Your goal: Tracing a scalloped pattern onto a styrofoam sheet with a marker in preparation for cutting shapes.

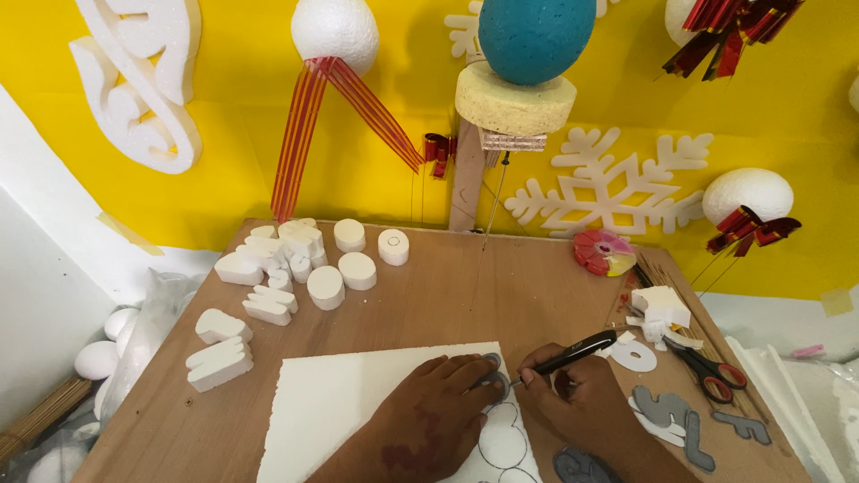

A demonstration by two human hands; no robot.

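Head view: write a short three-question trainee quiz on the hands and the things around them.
1. True or false: the right hand holds a black pen with its tip beside a round grey template.
2. What does the left hand press on?
A. the scissors
B. the white foam sheet
C. the teal ball
3. Fill in: traced ___ outlines lie on the sheet below the hands.

Key: 1 true; 2 B; 3 circle.
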